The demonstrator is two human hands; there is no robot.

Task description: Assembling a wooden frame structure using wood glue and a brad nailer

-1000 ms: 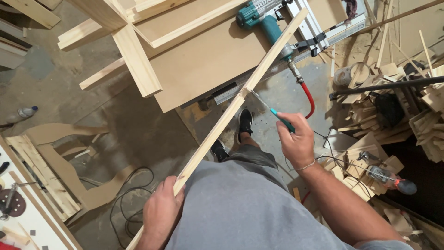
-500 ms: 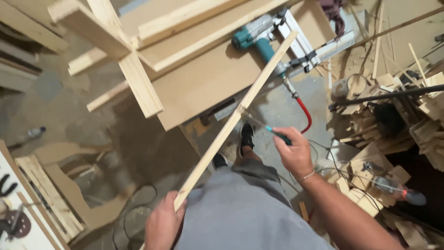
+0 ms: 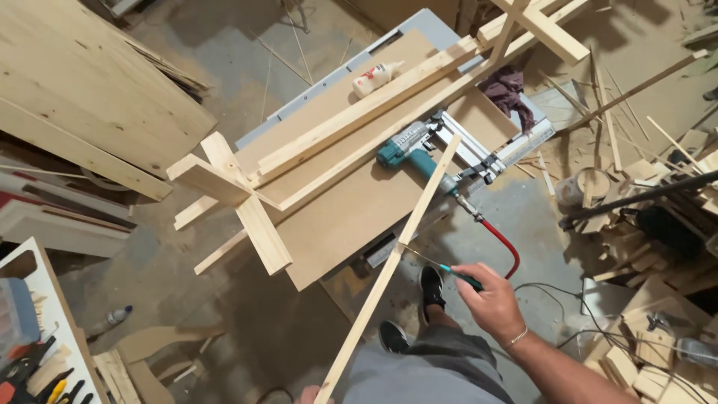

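Note:
A long thin wooden strip runs diagonally from the bottom edge up to the workbench. My left hand grips its lower end; only the fingertips show at the frame's bottom. My right hand is closed around a teal-handled tool whose thin metal tip touches the strip near its middle. A teal pneumatic nailer lies on the brown board of the workbench, by the strip's far end, with a red hose trailing from it.
Crossed wooden frames and long battens lie on the bench, with a white glue bottle and a dark rag. Offcut piles sit at right, a plywood sheet at left, a hand-tool tray at bottom left.
The view has tilted up and shows more of the bench. My left hand has slipped mostly out of frame. My right hand still holds the tool tip against the strip.

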